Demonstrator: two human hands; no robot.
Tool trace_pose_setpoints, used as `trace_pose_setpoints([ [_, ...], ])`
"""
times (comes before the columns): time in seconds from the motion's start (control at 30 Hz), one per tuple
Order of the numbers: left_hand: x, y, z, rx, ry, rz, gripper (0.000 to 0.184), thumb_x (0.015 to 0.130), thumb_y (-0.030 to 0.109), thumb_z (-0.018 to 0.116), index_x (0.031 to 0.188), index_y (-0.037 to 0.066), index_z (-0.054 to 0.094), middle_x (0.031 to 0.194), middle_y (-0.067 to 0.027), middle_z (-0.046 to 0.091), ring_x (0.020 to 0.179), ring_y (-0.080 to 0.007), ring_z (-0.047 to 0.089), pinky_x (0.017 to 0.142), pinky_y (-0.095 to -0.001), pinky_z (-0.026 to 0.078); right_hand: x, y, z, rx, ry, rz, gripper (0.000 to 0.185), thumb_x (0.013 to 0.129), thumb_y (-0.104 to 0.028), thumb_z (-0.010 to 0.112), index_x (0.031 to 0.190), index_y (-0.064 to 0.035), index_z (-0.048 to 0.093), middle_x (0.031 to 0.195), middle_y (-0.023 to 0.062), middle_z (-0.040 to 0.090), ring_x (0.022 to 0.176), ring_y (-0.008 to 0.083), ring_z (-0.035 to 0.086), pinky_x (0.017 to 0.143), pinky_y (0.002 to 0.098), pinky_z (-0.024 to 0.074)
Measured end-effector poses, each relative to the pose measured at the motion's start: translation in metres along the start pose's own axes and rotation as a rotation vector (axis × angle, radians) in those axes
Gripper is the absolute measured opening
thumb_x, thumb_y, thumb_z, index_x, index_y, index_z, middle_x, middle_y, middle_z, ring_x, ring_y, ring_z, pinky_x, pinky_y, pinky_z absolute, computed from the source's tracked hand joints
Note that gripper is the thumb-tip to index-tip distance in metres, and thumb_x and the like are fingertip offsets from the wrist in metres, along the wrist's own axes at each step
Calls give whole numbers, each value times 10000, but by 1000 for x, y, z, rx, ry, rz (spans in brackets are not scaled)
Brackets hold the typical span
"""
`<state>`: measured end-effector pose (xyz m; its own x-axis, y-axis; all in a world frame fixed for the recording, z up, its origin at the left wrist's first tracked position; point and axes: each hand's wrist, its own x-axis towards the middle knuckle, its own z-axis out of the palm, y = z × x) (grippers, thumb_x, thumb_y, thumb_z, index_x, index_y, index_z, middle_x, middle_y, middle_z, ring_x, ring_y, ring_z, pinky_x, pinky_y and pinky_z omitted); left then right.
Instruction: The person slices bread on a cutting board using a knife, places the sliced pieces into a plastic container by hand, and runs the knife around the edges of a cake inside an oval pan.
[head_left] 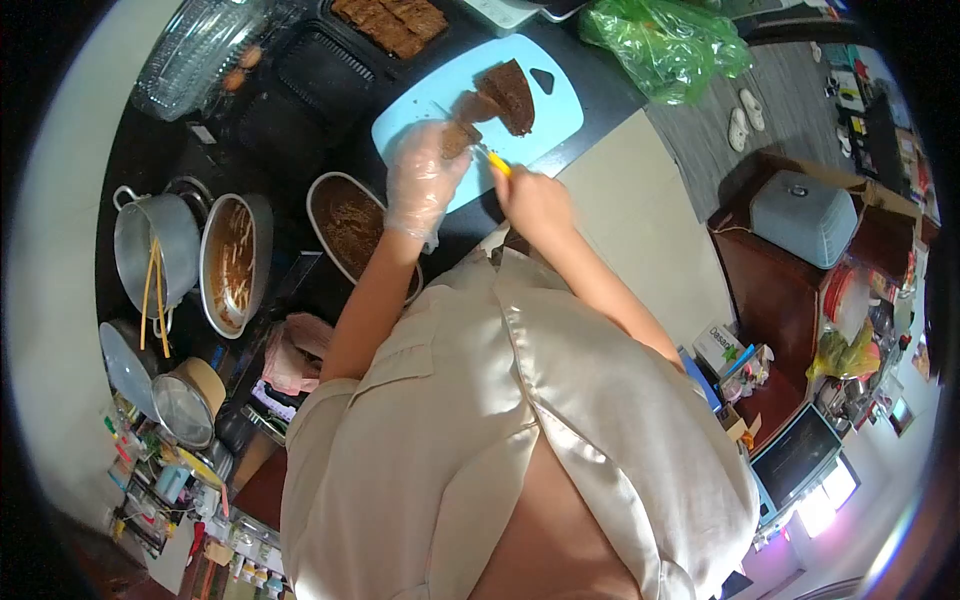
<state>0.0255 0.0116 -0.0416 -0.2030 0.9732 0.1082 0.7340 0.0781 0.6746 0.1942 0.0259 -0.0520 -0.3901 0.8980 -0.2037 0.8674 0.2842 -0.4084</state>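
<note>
My left hand, in a clear plastic glove, is closed around a piece of brown cake over the light blue cutting board. My right hand is bare and grips a knife by its yellow handle. The blade points toward the held piece; glove and cake hide part of it. Just beyond my left hand, a smaller cut piece leans near a larger wedge of brown cake, both lying on the board.
Left of the board are a brown-smeared oval pan, another such pan, and a pot with chopsticks. Brown slabs fill a black tray at the back, near a clear plastic container. A green plastic bag sits at the right corner.
</note>
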Motion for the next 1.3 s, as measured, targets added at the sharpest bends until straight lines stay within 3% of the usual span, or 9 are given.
trace_pose_setpoints([
  [0.07, 2, -3, 2, -43, 83, 27, 329, 703, 122, 757, 974, 11, 608, 918, -180, 625, 888, -391, 587, 807, -464, 468, 18, -1, 19, 29, 83, -46, 402, 925, -381, 552, 733, -39, 637, 600, 181, 630, 544, 361, 640, 506, 491, 512],
  [0.37, 2, 1, 0, -44, 30, -63, 363, 704, 158, 783, 977, -8, 612, 929, -197, 631, 881, -388, 605, 801, -452, 484, -18, 26, 26, -41, 71, -52, 398, 930, -376, 565, 752, -23, 616, 555, 189, 596, 476, 376, 593, 475, 470, 486],
  [0.5, -7, 3, -12, 75, 5, -114, 535, 750, 262, 791, 1158, -4, 571, 1127, -200, 620, 1037, -340, 602, 859, -414, 495, -42, 43, 7, 5, 16, -4, 410, 936, -372, 558, 712, -32, 610, 548, 192, 585, 494, 380, 594, 482, 469, 479],
  [0.7, -17, 0, -17, -45, 21, -133, 479, 778, 223, 768, 1173, 39, 570, 1075, -145, 631, 935, -279, 617, 818, -396, 502, -31, 12, -27, 76, 64, -79, 412, 935, -370, 543, 719, -27, 612, 542, 168, 596, 490, 355, 607, 492, 462, 493],
  [0.77, -16, 8, -19, -155, 7, -183, 392, 779, 158, 742, 1092, -5, 570, 1022, -190, 617, 957, -359, 583, 840, -422, 465, -25, 11, -22, 37, 54, -92, 411, 936, -370, 542, 707, -35, 609, 548, 170, 601, 494, 357, 607, 496, 462, 495],
  [0.93, -16, 4, -15, -134, 46, -114, 361, 766, 138, 735, 1063, 1, 582, 1005, -191, 614, 948, -362, 580, 834, -424, 466, -21, 7, -26, -4, -64, -18, 435, 942, -392, 517, 714, -38, 631, 599, 199, 621, 536, 363, 626, 513, 469, 503],
  [1.1, -16, 3, -13, -75, 24, -97, 348, 752, 140, 733, 1041, 8, 593, 1000, -195, 614, 953, -369, 578, 838, -431, 465, 14, -15, -7, 13, 28, -97, 449, 948, -401, 490, 774, -27, 665, 625, 207, 635, 571, 393, 634, 547, 485, 514],
  [1.17, -12, -4, -11, -44, 32, -92, 402, 756, 186, 745, 1088, 17, 594, 930, -150, 613, 804, -287, 580, 760, -396, 479, 5, -6, -4, 10, 8, -66, 438, 944, -404, 499, 784, -36, 673, 629, 204, 638, 570, 384, 638, 548, 482, 518],
  [1.3, -12, -5, -8, -31, 62, -13, 397, 738, 163, 749, 1066, 2, 593, 928, -163, 614, 816, -298, 583, 773, -400, 482, -17, 0, -10, 2, -44, 9, 430, 940, -385, 524, 755, -20, 655, 608, 207, 624, 568, 398, 629, 558, 491, 512],
])
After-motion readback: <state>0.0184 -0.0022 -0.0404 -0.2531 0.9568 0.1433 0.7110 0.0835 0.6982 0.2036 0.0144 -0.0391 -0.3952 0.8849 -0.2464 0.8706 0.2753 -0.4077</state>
